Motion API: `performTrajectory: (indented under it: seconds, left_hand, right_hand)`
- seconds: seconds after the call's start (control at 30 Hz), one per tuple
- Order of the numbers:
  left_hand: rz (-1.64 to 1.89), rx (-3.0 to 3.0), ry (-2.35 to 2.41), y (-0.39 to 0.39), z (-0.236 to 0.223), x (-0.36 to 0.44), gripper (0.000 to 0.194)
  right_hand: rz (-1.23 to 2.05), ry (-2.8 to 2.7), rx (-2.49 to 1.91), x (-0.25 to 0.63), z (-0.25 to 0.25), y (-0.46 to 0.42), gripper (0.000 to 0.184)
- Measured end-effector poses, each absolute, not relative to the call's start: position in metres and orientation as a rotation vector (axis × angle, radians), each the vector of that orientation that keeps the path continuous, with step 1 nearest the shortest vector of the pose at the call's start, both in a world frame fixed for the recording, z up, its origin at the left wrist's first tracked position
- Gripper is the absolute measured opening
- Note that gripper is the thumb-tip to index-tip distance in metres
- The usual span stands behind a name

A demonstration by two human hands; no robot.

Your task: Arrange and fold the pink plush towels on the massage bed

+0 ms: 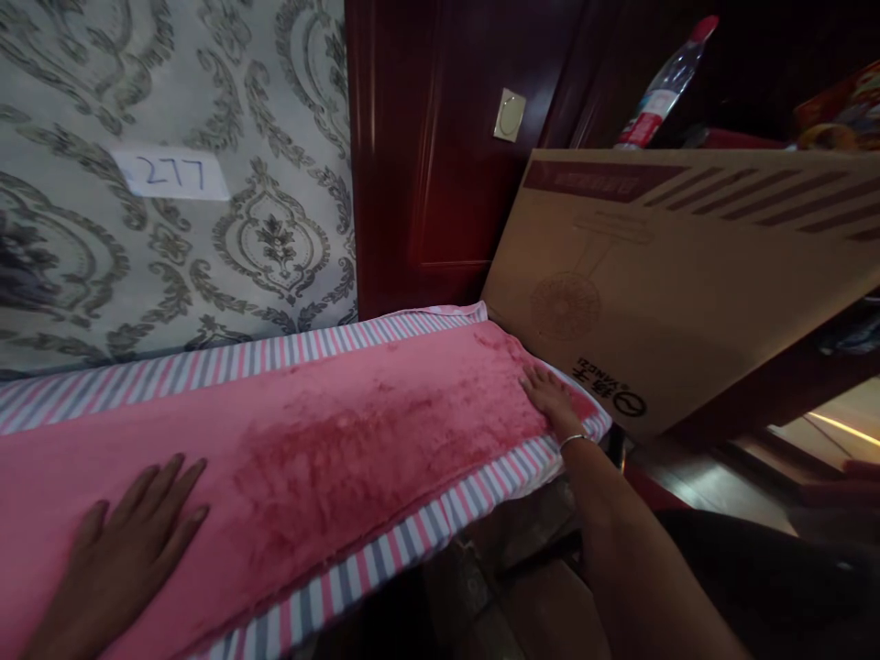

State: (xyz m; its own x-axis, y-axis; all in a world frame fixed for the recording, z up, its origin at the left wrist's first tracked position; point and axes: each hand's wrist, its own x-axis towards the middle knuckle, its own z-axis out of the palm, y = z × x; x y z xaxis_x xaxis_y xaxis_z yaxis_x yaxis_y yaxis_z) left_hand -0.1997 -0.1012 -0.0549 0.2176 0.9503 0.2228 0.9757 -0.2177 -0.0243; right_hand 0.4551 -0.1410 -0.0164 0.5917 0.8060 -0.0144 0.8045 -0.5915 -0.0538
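Observation:
A long pink plush cloth (pixel 385 440) lies spread over a striped cover (pixel 344 582) in white, pink and grey-blue. Darker, brushed-looking patches mark the middle and far right of the plush. My left hand (pixel 134 532) rests flat on the pink cloth at the lower left, fingers spread. At the right end, my right hand (pixel 550 394) lies on the plush near the corner, its fingers stretched out and a thin bracelet (pixel 573 440) at the wrist. What holds up the striped cover is mostly hidden beneath it.
A large cardboard box (pixel 660 266) leans just beyond the right end. A plastic bottle (pixel 664 92) stands tilted behind its top edge. Patterned wallpaper (pixel 275 229) bears a paper label (pixel 171 174) reading 277. The dark red wood panel (pixel 440 165) carries a switch plate (pixel 510 115).

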Motion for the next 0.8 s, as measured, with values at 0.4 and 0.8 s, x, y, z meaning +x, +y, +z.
performTrajectory:
  seconds: [0.4,0.8]
  left_hand:
    - [-0.139,-2.369,-1.838,-0.121,-0.022,-0.179,0.061]
    - [-0.153,-2.380,-1.858,-0.133,-0.016,-0.176,0.059]
  right_hand:
    - [-0.033,-1.855,-2.221,0.287,-0.014,-0.139,0.055]
    - [0.409,-2.477,-1.430,0.004,-0.003,-0.170,0.061]
